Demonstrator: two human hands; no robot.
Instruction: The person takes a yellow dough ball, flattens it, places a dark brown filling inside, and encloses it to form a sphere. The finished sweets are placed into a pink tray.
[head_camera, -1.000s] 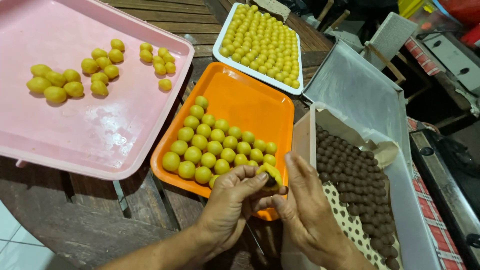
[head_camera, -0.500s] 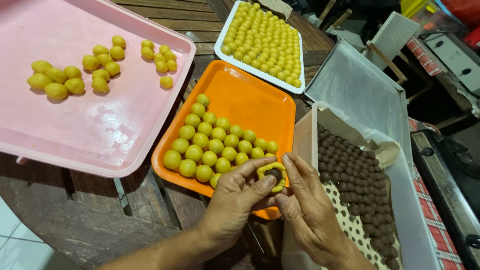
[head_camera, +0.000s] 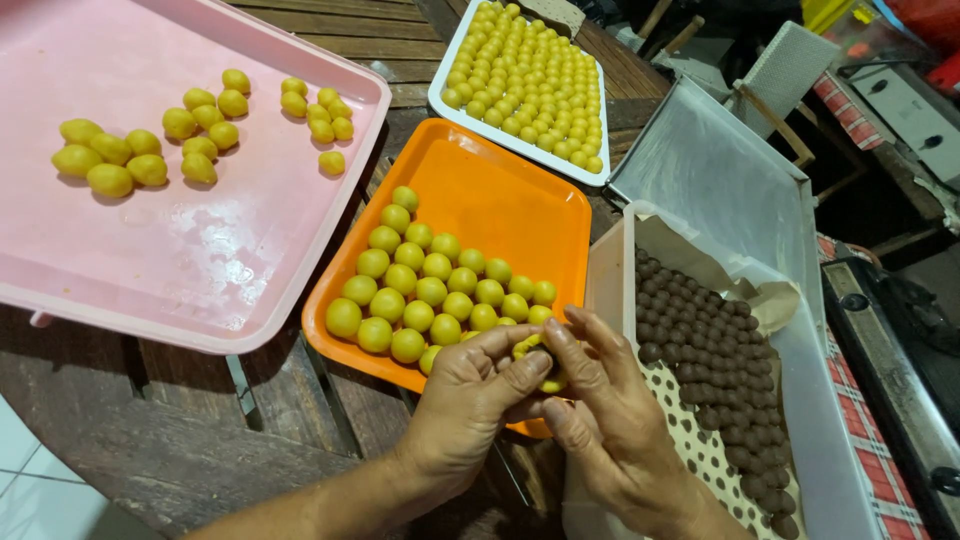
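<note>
My left hand (head_camera: 472, 400) and my right hand (head_camera: 603, 420) meet over the near right corner of the orange tray (head_camera: 500, 200). Together their fingertips pinch a small piece of yellow dough (head_camera: 528, 349); most of it is hidden between the fingers. On the orange tray, just left of my hands, lie several round yellow dough balls (head_camera: 420, 290). To the right, a clear box (head_camera: 800, 370) lined with paper holds several small brown balls (head_camera: 700, 340).
A pink tray (head_camera: 200, 250) at left carries several oval yellow dough pieces (head_camera: 140, 150). A white tray (head_camera: 450, 100) packed with small yellow balls (head_camera: 530, 70) lies at the back. The box's lid (head_camera: 720, 180) leans open behind it. All stand on a dark wooden table (head_camera: 150, 440).
My fingers have closed tighter around the yellow dough, and both hands shifted slightly toward me. The trays and balls have not moved.
</note>
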